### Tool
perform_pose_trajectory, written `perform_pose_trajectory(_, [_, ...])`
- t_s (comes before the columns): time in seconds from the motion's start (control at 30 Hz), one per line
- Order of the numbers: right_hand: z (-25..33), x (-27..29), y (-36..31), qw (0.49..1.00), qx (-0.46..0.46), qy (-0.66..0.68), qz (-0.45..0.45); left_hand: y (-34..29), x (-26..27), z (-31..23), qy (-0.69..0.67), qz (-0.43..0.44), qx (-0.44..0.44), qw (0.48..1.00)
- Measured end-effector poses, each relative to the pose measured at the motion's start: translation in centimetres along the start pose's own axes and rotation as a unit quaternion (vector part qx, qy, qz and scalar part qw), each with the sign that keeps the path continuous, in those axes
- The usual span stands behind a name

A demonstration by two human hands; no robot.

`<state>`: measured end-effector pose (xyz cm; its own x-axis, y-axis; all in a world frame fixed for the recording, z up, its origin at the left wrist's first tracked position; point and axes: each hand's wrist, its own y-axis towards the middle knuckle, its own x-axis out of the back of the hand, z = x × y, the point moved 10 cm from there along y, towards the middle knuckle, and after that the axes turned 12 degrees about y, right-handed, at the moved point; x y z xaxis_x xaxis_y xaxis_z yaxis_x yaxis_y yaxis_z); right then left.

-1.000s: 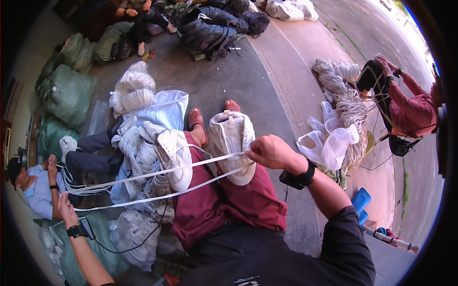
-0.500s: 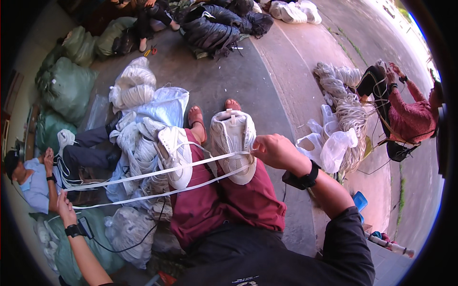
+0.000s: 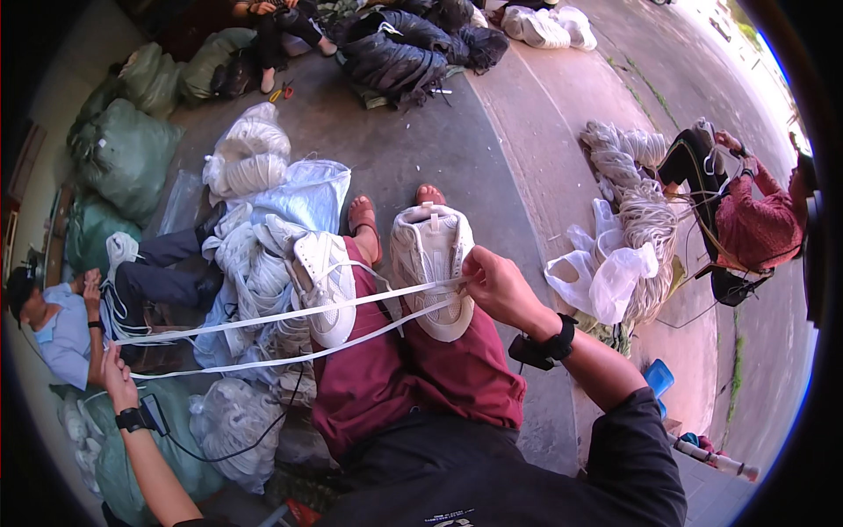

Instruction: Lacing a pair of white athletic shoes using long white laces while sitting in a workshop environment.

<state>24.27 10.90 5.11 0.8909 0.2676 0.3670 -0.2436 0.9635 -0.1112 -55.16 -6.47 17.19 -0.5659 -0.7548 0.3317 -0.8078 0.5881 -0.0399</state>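
Note:
A pair of white sneakers rests on my lap: the right sneaker [image 3: 432, 263] sits on my right thigh and the left sneaker [image 3: 325, 285] on the left one, both toes toward me. Two strands of a flat white shoelace [image 3: 255, 321] stretch leftward from the right sneaker, across the left one. Far out to the left, my left hand [image 3: 118, 376] is closed on the lace's end. My right hand [image 3: 502, 285] pinches the lace at the right sneaker's eyelet edge. Its fingertips partly hide the lace there.
White shoes in bundles [image 3: 250, 263] are heaped by my left leg, beside a seated person [image 3: 66, 325]. Green sacks [image 3: 127, 149] stand behind. Another person [image 3: 760, 215] sits at right near bundled cords [image 3: 645, 228] and a plastic bag [image 3: 619, 272]. Orange-handled scissors [image 3: 282, 91] lie on the floor.
My left hand has shifted slightly up and left, with the strands still stretched out. My right hand stays at the sneaker's edge, its wrist slightly lower.

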Motion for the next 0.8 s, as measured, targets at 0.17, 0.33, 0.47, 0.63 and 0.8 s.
perform_pose_trajectory(0.17, [-2.4, -1.9, -0.1, 0.941, -0.110, 0.310, 0.074, 0.7, 1.1, 0.6, -0.002, 0.006, -0.009, 1.000])
perform_pose_trajectory(0.33, [-3.3, -3.9, -0.4, 0.871, -0.198, 0.420, 0.160, 1.5, 1.8, 1.6, 0.001, 0.005, 0.001, 1.000])
perform_pose_trajectory(0.47, [-2.6, -2.4, 0.0, 0.956, -0.188, 0.172, 0.147, 1.9, 2.0, 2.0, 0.014, 0.016, -0.008, 1.000])
perform_pose_trajectory(0.63, [1.7, -1.1, 0.7, 0.986, -0.045, -0.143, 0.069, 2.2, 2.6, 2.0, 0.016, -0.002, -0.014, 1.000])
perform_pose_trajectory(0.8, [5.0, -0.7, 0.6, 0.979, 0.057, -0.194, -0.002, 2.3, 3.1, 2.4, 0.003, -0.011, -0.013, 1.000])
